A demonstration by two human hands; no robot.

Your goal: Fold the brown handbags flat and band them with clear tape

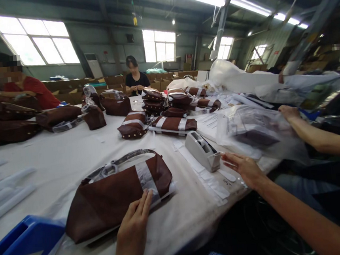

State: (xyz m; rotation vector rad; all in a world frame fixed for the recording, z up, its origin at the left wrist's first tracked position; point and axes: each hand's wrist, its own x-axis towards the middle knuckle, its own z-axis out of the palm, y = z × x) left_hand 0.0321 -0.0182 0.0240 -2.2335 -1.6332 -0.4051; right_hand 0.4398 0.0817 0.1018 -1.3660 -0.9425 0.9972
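A brown handbag point(113, 196) lies on the white-covered table in front of me, its handle point(131, 156) wrapped in clear film. A pale band point(146, 177) runs around its right part. My left hand point(133, 226) rests on the bag's lower front edge by this band, fingers stretched out and holding nothing. To the right stands a grey tape dispenser point(201, 150). My right hand point(246, 170) is at its front end, fingers extended close to the cutting edge. Whether tape touches the fingertips, I cannot make out.
A blue dispenser point(25, 247) stands front left. Several wrapped brown bags point(174, 125) are piled farther back. At right, a co-worker's hand point(289, 113) holds a clear plastic bag point(247, 126) with something dark inside. White strips point(204, 180) lie beside the grey dispenser. Other people sit across the table.
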